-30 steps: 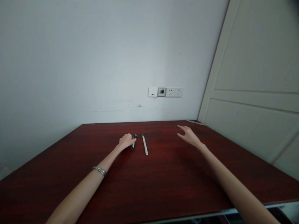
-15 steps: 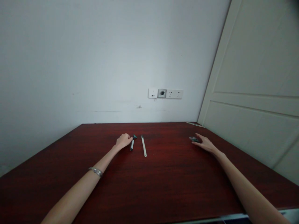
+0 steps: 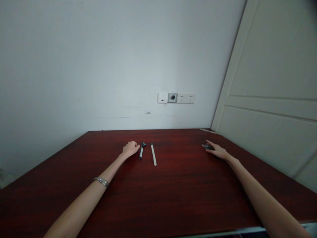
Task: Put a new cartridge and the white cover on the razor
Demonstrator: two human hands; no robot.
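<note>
While the left hand (image 3: pixel 130 148) curls empty by a razor (image 3: pixel 141 151), the right hand (image 3: pixel 218 152) lies open.

dark red wooden table (image 3: pixel 173 191) bears a razor (image 3: pixel 141 150), a white stick (image 3: pixel 153 154) and a small dark object (image 3: pixel 206 146)

Soft, even, rather dim light, brightest on the plain white wall (image 3: pixel 99 66). The dark red wooden table (image 3: pixel 173 198) shows a dull sheen, only faint shadows. Wide-angle distortion tilts the pale panelled door (image 3: pixel 272 99); the small dark object (image 3: pixel 206 146) at the right hand (image 3: pixel 218 152) is indistinct.
</note>
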